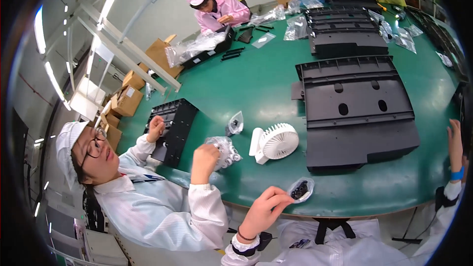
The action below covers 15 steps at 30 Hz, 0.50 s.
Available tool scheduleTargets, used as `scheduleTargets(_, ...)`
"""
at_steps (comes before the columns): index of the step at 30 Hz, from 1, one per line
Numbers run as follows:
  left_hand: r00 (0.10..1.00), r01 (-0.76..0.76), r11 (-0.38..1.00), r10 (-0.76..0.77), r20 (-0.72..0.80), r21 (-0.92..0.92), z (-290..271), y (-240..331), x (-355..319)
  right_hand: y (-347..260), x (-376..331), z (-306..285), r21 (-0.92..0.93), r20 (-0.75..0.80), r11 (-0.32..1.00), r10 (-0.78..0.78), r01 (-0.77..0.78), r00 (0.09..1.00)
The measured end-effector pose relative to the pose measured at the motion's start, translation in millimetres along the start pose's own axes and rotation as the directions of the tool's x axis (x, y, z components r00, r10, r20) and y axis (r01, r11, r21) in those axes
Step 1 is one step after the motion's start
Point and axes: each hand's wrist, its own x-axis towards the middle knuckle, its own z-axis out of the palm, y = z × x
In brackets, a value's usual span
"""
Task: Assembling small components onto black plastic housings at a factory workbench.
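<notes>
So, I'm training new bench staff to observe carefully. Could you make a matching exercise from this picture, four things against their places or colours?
1. Handheld fan
2. Bag of black parts
3. Bag of white rings
4. Panel with four oval holes

A. At the wearer's left hand
B. Dark grey, on the green table
C. White, with a round ribbed grille
D. At a co-worker's hand

Pairs: 1-C; 2-A; 3-D; 4-B

Assy workshop | green bench (266,88) | blk housings (358,96) | cartons (129,101) | 2 capped ppl (157,204)
</notes>
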Motion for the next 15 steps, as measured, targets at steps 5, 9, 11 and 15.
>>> scheduleTargets(5, 1.000, -0.001, 1.000, 0.001, -0.020, 0.024, -8.9, -23.1, -12.3, -184.0, 0.1, -84.9, 0.569, 0.185, 0.818, -0.228, 0.086, 0.956)
scheduleTargets(9, 0.997, -0.054, 0.998, 0.053, -0.060, -0.025, -16.8, -32.6, -27.8, -300.3, -13.6, -68.1, 0.808, 0.116, 0.442, -0.767, 0.389, 0.631)
scheduleTargets(11, 0.999, -0.051, 0.997, 0.050, -0.013, -0.063, -6.3, -29.7, -22.4, -325.5, -23.1, -46.7, 0.799, 0.080, 0.396, -0.816, 0.453, 0.573)
scheduleTargets(15, 0.999, -0.051, 0.998, 0.052, 0.012, -0.039, 7.7, -31.5, -18.2, -353.1, -44.5, 7.8, 0.675, 0.135, 0.406, -0.889, 0.616, 0.438)
